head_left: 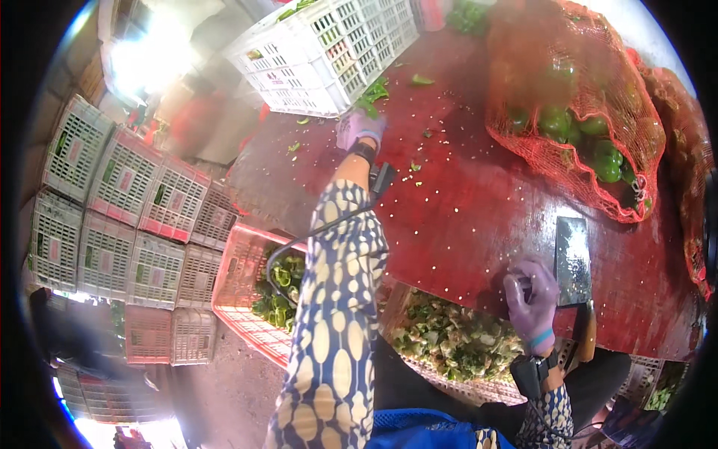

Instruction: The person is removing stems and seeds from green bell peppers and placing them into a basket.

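My left hand, in a thin purple glove, reaches to the lower corner of a white plastic crate. Green pepper pieces show at its fingertips, and the fingers look closed on them, though partly hidden. My right hand, gloved the same way, is curled loosely above the near table edge with nothing visible in it. Beside it lies a cleaver with a wide blade; its wooden handle sticks out past the edge.
A red table carries scattered seeds and scraps. Red mesh bags of green peppers stand at right. Below the table are a basket of pepper cores and trimmings and a red crate with green peppers. Stacked crates line the left.
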A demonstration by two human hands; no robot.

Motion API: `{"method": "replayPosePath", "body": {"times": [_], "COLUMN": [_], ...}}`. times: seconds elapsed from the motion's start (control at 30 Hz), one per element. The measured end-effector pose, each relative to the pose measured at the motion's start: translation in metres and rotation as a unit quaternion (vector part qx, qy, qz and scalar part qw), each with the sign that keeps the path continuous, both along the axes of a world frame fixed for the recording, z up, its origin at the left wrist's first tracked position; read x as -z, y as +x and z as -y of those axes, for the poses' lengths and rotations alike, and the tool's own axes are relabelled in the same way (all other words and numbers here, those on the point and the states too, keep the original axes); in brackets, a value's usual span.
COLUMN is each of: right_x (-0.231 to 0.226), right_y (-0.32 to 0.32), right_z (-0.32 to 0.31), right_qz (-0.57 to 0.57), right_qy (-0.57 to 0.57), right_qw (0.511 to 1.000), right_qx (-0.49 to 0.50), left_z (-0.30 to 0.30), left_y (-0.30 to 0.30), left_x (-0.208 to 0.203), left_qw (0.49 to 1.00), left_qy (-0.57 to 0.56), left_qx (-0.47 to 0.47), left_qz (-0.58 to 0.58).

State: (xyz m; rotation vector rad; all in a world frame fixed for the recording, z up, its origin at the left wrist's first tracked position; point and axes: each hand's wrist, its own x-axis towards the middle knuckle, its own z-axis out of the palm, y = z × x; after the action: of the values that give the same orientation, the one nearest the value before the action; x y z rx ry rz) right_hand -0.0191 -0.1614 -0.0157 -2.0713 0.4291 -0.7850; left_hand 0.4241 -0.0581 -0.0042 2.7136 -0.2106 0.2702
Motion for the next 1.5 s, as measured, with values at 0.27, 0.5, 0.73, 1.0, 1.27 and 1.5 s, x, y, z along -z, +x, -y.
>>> {"method": "replayPosePath", "body": {"times": [0.27,0.5,0.73,1.0,1.27,1.5], "right_x": [-0.004,0.012,-0.073,-0.104,-0.063,-0.054], "right_y": [-0.002,-0.006,-0.006,0.000,-0.036,-0.110], "right_z": [0.000,0.005,-0.042,-0.073,-0.016,0.079], "right_qz": [-0.007,0.060,0.167,0.045,0.149,-0.294], "right_qy": [0.033,0.091,0.293,0.232,-0.128,-0.116], "right_qw": [0.999,0.994,0.929,0.924,0.976,0.946], "right_qx": [0.003,-0.007,-0.155,-0.301,-0.092,0.076], "left_z": [-0.051,-0.120,-0.128,-0.146,-0.278,-0.304], "left_y": [-0.060,-0.219,-0.305,-0.355,-0.308,-0.258], "left_x": [0.019,-0.032,-0.042,-0.058,-0.049,-0.007], "left_qw": [0.785,0.459,0.379,0.550,0.803,0.975], "left_qy": [-0.526,-0.757,-0.755,-0.668,-0.471,0.139], "left_qx": [0.247,0.285,0.354,0.295,0.187,0.116], "left_qz": [-0.213,-0.366,-0.402,-0.406,-0.314,0.126]}}
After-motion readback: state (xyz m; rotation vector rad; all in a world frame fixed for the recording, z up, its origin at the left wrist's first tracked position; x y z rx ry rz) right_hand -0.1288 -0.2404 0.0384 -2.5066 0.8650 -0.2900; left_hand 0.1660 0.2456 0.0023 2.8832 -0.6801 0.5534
